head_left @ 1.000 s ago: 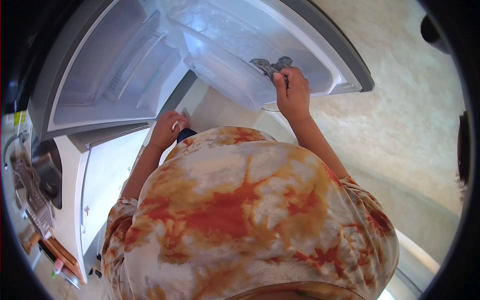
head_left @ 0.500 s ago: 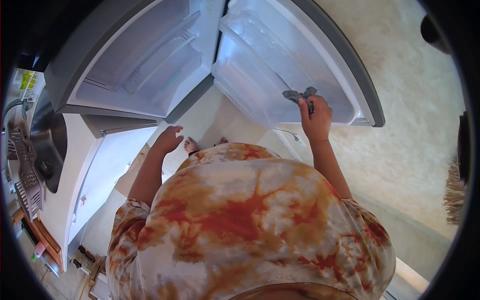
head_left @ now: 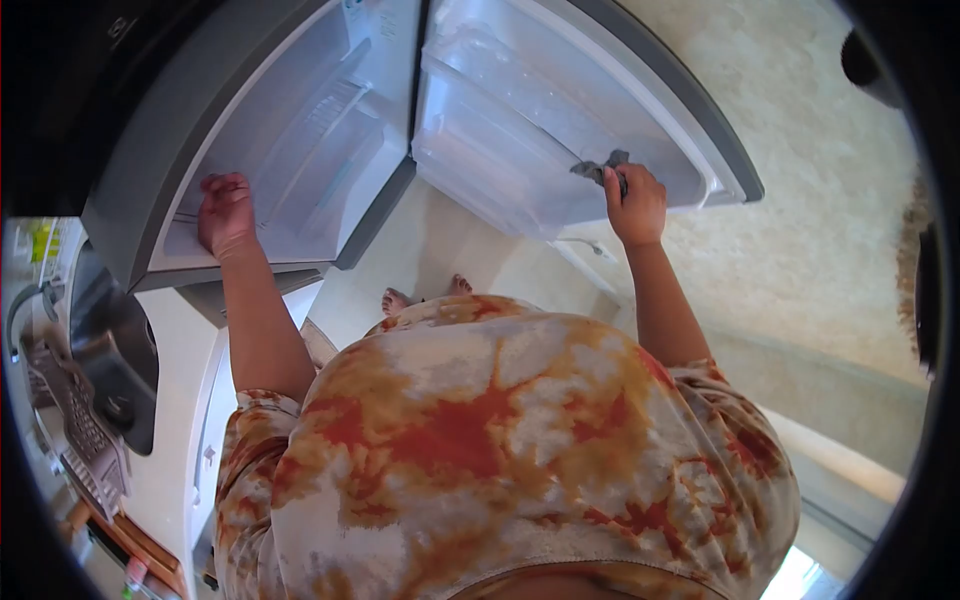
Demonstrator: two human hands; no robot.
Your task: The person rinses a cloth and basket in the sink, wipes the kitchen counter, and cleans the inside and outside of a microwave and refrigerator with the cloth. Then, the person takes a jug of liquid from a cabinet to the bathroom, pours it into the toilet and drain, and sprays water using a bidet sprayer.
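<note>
My right hand [head_left: 638, 205] is closed around a crumpled grey cloth [head_left: 598, 170], just inside the open refrigerator door [head_left: 690, 125]. The cloth lies near the door's inner lining, beside its clear plastic bins [head_left: 490, 130]. On the other side, my left hand [head_left: 228, 212] reaches into the refrigerator compartment [head_left: 345, 215] near its left wall. Its fingers are loosely bent and partly apart, with nothing visible in them. Whether they touch the wall or a shelf cannot be made out.
To the left are a dark sink [head_left: 115, 350] and a dish rack [head_left: 75, 405] on a white counter [head_left: 175, 350]. My bare feet [head_left: 396, 300] stand on the pale floor below the refrigerator. A light wall [head_left: 800, 220] runs along the right.
My left hand has risen from below the refrigerator into its compartment. My right hand still holds the cloth by the door, slightly higher in view. The view has shifted a little.
</note>
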